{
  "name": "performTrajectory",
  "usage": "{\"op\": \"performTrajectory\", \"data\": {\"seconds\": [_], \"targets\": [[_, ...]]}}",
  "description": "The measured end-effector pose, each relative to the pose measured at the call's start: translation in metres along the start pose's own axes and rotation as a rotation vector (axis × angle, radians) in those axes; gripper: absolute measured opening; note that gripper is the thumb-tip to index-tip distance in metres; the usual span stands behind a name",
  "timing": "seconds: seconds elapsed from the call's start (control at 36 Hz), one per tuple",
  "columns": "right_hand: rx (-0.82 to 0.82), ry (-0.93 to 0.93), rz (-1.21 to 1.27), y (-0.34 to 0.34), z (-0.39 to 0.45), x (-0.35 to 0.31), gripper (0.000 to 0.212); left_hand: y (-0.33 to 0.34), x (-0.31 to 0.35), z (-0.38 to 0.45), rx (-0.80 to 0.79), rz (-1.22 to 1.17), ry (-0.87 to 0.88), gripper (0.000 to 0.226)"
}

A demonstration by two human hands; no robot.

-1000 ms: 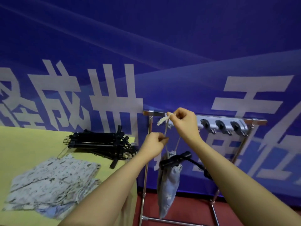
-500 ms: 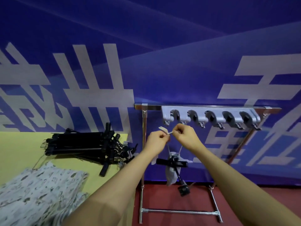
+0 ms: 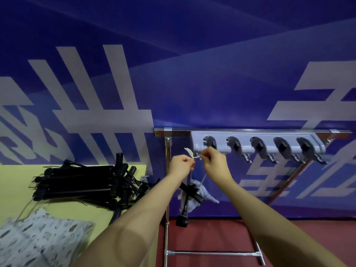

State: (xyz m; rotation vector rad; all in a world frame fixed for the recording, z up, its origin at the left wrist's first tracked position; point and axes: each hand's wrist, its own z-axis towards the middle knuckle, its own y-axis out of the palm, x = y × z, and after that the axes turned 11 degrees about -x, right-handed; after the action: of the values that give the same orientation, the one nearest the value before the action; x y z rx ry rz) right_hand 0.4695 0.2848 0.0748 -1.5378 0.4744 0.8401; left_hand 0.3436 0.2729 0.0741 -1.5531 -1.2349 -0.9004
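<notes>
Hands since a second ago: both have dropped from the level of the rack's top bar [image 3: 179, 132] to just under the hook rail [image 3: 258, 149] and drawn close together; the black hanger [image 3: 187, 193] below them, then nearly level, now dangles end-down.
Left hand [image 3: 180, 166]: fingers curled, pinching the drawstring [image 3: 203, 177] close to its frayed white end.
Right hand [image 3: 215, 162]: fingers curled, pinching the same drawstring at 3 o'clock of the left hand, knuckles just beneath the leftmost holder [image 3: 209, 143].
Pouch [image 3: 194, 201]: small grey cloth bag hanging from the drawstring at 6 o'clock of the hands, off the red floor [image 3: 212, 237], just beside the rack's post [image 3: 167, 189].
Hanger and pouch: the hanger crosses the pouch with its lower end pointing to 6 o'clock; how the two are joined I cannot tell.
Hook rail: grey, five round holders running toward 3 o'clock; none shows a loop over it.
Done so far: the pouch is lifted and its string is brought up to the rail's near end.
Left to do: by my reading, the string is not yet over a hook, so opening the loop, hanging it and letting go all remain.
Table [image 3: 15, 185]: yellow, at 9 o'clock, carrying a pile of black hangers [image 3: 81, 182]; a patterned cloth [image 3: 38, 237] lies at 7 o'clock.
</notes>
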Motion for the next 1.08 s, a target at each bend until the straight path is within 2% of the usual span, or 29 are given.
{"op": "performTrajectory", "data": {"seconds": [0.11,0.19,0.36,0.44,0.56,0.75,1.08], "targets": [[-0.026,0.047,0.005,0.003,-0.004,0.005,0.010,0.005,-0.008,0.003,-0.010,0.056,-0.057,0.029],[-0.061,0.059,-0.004,0.000,-0.003,0.004,0.012,0.009,-0.008,0.002,0.011,0.114,-0.071,0.014],[-0.099,0.066,-0.027,-0.005,-0.008,0.009,0.005,0.014,-0.006,-0.009,0.069,0.329,-0.042,0.020],[-0.133,0.055,-0.031,-0.005,-0.016,0.012,0.009,0.014,-0.010,-0.020,0.111,0.414,-0.062,0.021],[-0.137,0.027,-0.020,0.001,-0.029,0.012,0.011,0.009,-0.022,-0.036,0.147,0.404,-0.085,0.018],[-0.279,-0.037,-0.004,0.024,-0.043,-0.008,0.011,-0.017,-0.032,-0.071,0.209,0.395,-0.086,0.017],[-0.469,-0.177,-0.043,0.110,-0.055,-0.084,0.011,-0.110,-0.072,-0.141,0.369,0.371,-0.160,0.017]]}}
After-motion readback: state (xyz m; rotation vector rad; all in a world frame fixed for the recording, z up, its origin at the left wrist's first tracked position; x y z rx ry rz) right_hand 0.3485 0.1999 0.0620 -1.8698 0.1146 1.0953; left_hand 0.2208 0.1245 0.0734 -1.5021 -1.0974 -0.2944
